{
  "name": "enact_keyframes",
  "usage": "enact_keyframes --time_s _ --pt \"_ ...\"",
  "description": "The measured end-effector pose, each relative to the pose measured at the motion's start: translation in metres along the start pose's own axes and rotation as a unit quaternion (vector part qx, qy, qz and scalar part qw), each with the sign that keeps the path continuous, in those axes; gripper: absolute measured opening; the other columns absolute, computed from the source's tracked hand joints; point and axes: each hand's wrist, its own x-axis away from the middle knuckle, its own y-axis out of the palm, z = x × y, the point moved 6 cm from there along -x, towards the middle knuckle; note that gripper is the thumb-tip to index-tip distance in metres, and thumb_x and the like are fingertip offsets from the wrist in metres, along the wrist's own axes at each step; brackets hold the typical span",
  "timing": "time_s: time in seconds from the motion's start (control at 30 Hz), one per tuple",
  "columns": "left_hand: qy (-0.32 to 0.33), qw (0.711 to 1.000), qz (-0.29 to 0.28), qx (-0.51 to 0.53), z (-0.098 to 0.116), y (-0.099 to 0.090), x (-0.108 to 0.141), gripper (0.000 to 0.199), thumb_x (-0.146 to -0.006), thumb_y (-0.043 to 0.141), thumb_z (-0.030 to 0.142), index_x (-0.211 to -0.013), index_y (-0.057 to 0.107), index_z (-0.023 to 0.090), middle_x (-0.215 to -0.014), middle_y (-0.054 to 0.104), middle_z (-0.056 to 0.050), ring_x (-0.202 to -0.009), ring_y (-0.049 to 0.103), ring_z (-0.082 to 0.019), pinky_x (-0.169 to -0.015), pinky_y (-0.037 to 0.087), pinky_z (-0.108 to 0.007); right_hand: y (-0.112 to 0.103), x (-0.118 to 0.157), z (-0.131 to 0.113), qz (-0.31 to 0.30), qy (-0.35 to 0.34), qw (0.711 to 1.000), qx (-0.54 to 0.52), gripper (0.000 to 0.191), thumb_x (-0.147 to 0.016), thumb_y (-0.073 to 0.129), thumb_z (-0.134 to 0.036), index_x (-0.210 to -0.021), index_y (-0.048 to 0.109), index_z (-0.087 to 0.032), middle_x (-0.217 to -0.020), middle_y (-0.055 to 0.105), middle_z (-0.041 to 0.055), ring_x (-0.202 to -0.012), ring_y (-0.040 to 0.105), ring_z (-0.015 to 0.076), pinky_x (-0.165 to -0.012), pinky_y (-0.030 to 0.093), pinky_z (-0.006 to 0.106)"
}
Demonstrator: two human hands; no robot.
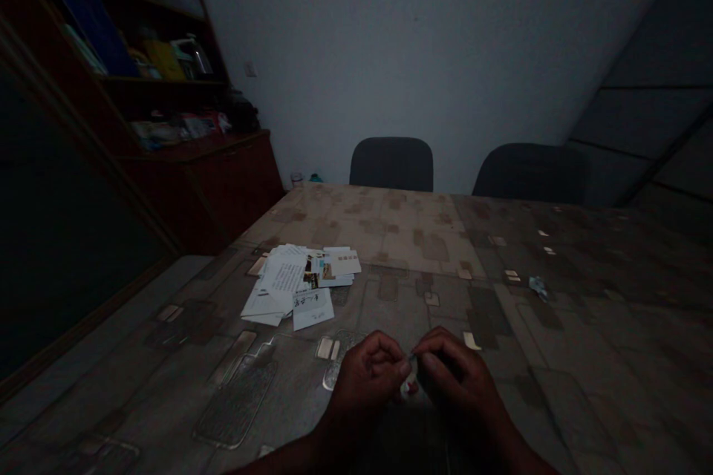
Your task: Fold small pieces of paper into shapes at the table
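Both hands meet close together over the near part of the table, fingertips nearly touching. My left hand [376, 371] is closed in a pinch, thumb against the curled fingers. Facing it, my right hand [454, 367] pinches too, around a tiny dark thing between the fingertips that is too small and dim to name. Just below the fingertips shows a small white and red piece [409, 387], perhaps a wrapper; whether it is held or lies on the table I cannot tell.
A loose pile of printed cards and papers [287, 282] lies left of centre on the patterned tablecloth [401, 223]. A crumpled scrap [538, 287] sits to the right. Two dark chairs [391, 163] stand behind the table. A full shelf cabinet [217, 178] stands at the left.
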Motion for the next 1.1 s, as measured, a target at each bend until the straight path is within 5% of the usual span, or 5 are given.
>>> enact_keyframes --time_s 0.87,1.1 --pt "-0.027 0.999 -0.002 -0.022 -0.002 -0.003 0.002 0.025 -0.066 0.083 0.033 -0.070 0.067 0.013 -0.062 0.065 0.000 -0.056 0.058 -0.011 -0.054 0.042 -0.019 0.000 -0.006 0.000 -0.040 0.036 0.998 -0.018 0.016 -0.079 0.060 -0.027 -0.076 0.073 -0.018 -0.070 0.062 0.0030 -0.066 0.059 0.0174 -0.061 0.044 0.027" --pt "-0.049 0.997 0.011 -0.060 0.002 0.001 0.002 0.026 -0.066 0.080 0.034 -0.069 0.066 0.013 -0.060 0.063 0.001 -0.054 0.056 -0.011 -0.052 0.038 -0.019 0.002 -0.003 -0.007 0.037 -0.003 0.998 0.050 0.010 -0.070 0.056 -0.017 -0.061 0.059 -0.019 -0.062 0.052 -0.0016 -0.059 0.050 0.0138 -0.055 0.037 0.024"
